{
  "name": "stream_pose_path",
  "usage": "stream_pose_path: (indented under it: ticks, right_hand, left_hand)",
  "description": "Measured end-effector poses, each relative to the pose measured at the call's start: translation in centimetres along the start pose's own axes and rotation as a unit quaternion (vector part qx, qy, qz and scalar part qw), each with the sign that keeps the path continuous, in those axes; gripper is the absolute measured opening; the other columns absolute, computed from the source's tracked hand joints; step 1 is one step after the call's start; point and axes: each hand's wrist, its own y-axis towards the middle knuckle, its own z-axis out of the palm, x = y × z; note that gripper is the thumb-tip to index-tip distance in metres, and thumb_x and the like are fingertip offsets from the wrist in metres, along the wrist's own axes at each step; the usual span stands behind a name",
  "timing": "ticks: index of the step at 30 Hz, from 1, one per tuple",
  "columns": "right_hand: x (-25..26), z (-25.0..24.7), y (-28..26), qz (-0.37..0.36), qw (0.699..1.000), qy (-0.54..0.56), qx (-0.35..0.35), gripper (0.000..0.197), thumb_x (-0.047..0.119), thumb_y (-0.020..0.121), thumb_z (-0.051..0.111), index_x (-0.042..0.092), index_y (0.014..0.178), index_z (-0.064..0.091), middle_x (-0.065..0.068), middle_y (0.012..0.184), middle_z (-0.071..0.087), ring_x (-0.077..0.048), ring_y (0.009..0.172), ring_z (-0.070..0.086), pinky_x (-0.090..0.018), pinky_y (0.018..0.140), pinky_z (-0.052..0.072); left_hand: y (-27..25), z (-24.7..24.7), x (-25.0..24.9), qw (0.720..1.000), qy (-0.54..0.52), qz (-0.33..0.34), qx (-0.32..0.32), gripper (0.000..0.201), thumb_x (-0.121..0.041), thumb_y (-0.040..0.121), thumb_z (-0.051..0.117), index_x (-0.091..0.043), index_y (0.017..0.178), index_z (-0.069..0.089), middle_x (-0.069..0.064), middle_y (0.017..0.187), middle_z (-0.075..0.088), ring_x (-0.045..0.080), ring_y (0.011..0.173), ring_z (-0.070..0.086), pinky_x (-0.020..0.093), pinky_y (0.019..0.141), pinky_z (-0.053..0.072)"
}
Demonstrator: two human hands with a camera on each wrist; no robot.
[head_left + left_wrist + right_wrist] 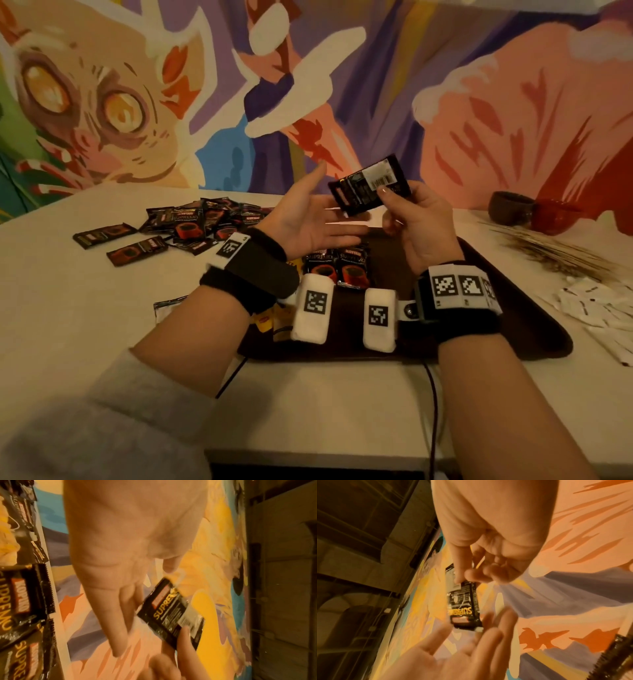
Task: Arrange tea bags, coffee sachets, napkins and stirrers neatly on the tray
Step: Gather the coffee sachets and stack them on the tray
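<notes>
Above dark tray (pixel 513 329): R hand (pixel 419 226) fingers pinch glossy flat coffee sachet (pixel 370 186); L hand (pixel 308 222) fingers splayed.

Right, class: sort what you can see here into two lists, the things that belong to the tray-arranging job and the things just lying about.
Part of the job:
- tray
- held coffee sachet, pinched by the right hand
- left hand, open beside it
- loose sachet pile
- two sachets on the tray
- stirrers
- white packets

Just lying about:
- dark bowl
- red bowl
- cable

one tray (pixel 534 329), two bowls (pixel 510 208), two hands (pixel 308 222)
</notes>
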Motion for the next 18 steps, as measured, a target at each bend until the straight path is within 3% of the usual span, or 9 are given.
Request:
stream_pose_path:
  ticks: [3, 5, 7, 8, 10, 12, 15, 18]
  right_hand:
    - [-0.71, -0.62, 0.26, -0.008, 0.999, -0.033, 0.005, 0.015, -0.001, 0.081, 0.066, 0.014, 0.081, 0.065, 0.002, 0.063, 0.065, -0.007, 0.051, 0.057, -0.018, 0.05, 0.046]
    - [-0.94, -0.73, 0.41, -0.005, 0.999, -0.028, 0.032, 0.023, -0.011, 0.078, 0.062, 0.011, 0.082, 0.068, 0.001, 0.069, 0.07, -0.011, 0.065, 0.066, -0.019, 0.063, 0.054]
    - [-1.0, -0.67, 0.34, -0.011, 0.997, -0.033, 0.068, 0.034, -0.019, 0.077, 0.054, 0.009, 0.078, 0.073, -0.001, 0.076, 0.072, -0.014, 0.077, 0.069, -0.021, 0.071, 0.055]
    - [-0.95, -0.58, 0.24, -0.008, 0.996, -0.025, 0.084, 0.04, -0.022, 0.077, 0.048, 0.009, 0.074, 0.075, -0.002, 0.079, 0.072, -0.014, 0.08, 0.069, -0.021, 0.071, 0.055]
    - [-0.93, -0.56, 0.12, 0.019, 0.994, 0.007, 0.105, 0.048, -0.025, 0.078, 0.036, 0.005, 0.073, 0.074, -0.005, 0.083, 0.073, -0.014, 0.083, 0.07, -0.022, 0.071, 0.055]
    - [-0.92, -0.71, 0.21, 0.046, 0.992, 0.016, 0.118, 0.047, -0.023, 0.078, 0.031, 0.001, 0.082, 0.072, -0.009, 0.086, 0.073, -0.016, 0.087, 0.07, -0.023, 0.075, 0.056]
    - [-0.89, -0.7, 0.53, 0.07, 0.991, 0.003, 0.114, 0.033, -0.013, 0.087, 0.041, 0.004, 0.098, 0.066, -0.008, 0.09, 0.072, -0.015, 0.079, 0.068, -0.023, 0.073, 0.057]
    - [-0.98, -0.42, 0.93, 0.089, 0.989, -0.02, 0.116, 0.024, -0.001, 0.09, 0.052, 0.01, 0.109, 0.061, -0.006, 0.097, 0.067, -0.011, 0.072, 0.067, -0.022, 0.063, 0.055]
  left_hand:
    - [-0.51, -0.28, 0.01, 0.998, -0.041, 0.007, -0.056, 0.062, -0.05, 0.091, 0.053, -0.002, 0.13, 0.049, 0.017, 0.118, 0.057, 0.028, 0.096, 0.065, 0.035, 0.075, 0.059]
    - [-0.75, -0.08, 0.15, 0.996, -0.048, 0.024, -0.074, 0.046, -0.034, 0.091, 0.06, -0.002, 0.123, 0.053, 0.014, 0.109, 0.053, 0.02, 0.088, 0.061, 0.029, 0.068, 0.06]
    - [-0.77, 0.16, 0.19, 0.994, -0.051, 0.054, -0.084, 0.017, -0.01, 0.09, 0.059, -0.005, 0.107, 0.056, 0.013, 0.104, 0.056, 0.017, 0.083, 0.061, 0.027, 0.07, 0.059]
    - [-0.72, 0.19, 0.19, 0.992, -0.051, 0.073, -0.094, 0.017, 0.001, 0.09, 0.056, -0.006, 0.105, 0.054, 0.015, 0.106, 0.058, 0.018, 0.085, 0.062, 0.028, 0.072, 0.058]
    - [-0.38, -0.04, 0.16, 0.985, -0.039, 0.109, -0.13, 0.039, 0.014, 0.086, 0.051, -0.006, 0.119, 0.048, 0.018, 0.12, 0.059, 0.024, 0.102, 0.062, 0.032, 0.074, 0.058]
    - [-0.32, -0.29, 0.18, 0.979, 0.017, 0.139, -0.147, 0.059, 0.018, 0.084, 0.052, -0.005, 0.136, 0.038, 0.016, 0.122, 0.061, 0.026, 0.111, 0.061, 0.036, 0.081, 0.055]
    - [-0.63, -0.4, 0.12, 0.97, 0.09, 0.178, -0.14, 0.073, 0.018, 0.081, 0.055, -0.01, 0.143, 0.031, 0.01, 0.113, 0.067, 0.022, 0.103, 0.066, 0.034, 0.079, 0.057]
    - [-0.81, -0.22, 0.07, 0.971, 0.106, 0.18, -0.112, 0.073, 0.018, 0.082, 0.055, -0.011, 0.145, 0.029, 0.01, 0.115, 0.067, 0.02, 0.097, 0.068, 0.03, 0.072, 0.058]
